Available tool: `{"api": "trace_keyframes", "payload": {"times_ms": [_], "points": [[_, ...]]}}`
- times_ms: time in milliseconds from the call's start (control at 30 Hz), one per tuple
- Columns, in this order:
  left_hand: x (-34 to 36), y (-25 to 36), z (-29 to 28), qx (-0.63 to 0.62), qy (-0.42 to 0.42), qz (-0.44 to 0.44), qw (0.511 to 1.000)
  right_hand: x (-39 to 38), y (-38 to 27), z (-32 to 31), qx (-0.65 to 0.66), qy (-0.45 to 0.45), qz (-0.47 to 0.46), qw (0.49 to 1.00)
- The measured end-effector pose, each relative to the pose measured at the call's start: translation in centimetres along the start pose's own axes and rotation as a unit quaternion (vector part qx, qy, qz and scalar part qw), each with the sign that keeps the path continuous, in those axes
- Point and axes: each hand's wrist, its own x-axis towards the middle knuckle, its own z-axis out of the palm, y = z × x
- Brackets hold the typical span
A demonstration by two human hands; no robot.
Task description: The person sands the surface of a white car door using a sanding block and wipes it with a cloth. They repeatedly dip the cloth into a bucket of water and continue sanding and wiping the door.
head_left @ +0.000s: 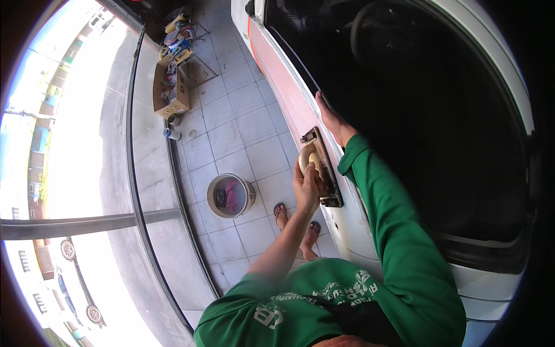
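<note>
My left hand (307, 186) is closed around the rounded, pale handle of a hand sanding block (326, 173). The block is long and dark, with clamps at its ends, and lies against the side of a white car. Beneath and beyond it, the car's side panel (283, 75) has a broad pinkish area. My right hand (335, 118) rests higher up, on the ledge below the car window (416, 144), its fingers stretched forward. The sanding face of the block is hidden against the panel.
A bucket (250, 199) of cloudy water with a pink cloth and something dark stands left of my feet. Farther off are a cardboard box (180, 99), cans (171, 133) and a metal stand (199, 69) on the tiled floor (225, 139). A glass partition runs along the left.
</note>
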Motion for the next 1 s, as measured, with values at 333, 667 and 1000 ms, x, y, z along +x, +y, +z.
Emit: {"api": "trace_keyframes", "payload": {"times_ms": [333,667,1000], "points": [[6.2,2.8,4.1,-0.05,-0.019,0.011,0.999,-0.1,-0.3,-1.1,0.074,-0.049,0.026,0.996],[17.7,8.7,1.3,0.025,0.003,0.063,0.998,-1.0,-2.7,1.7,0.037,-0.028,-0.012,0.999],[4.1,0.1,-2.4,0.041,-0.048,0.032,0.998,-0.3,-0.8,0.5,0.003,0.014,-0.03,0.999]]}}
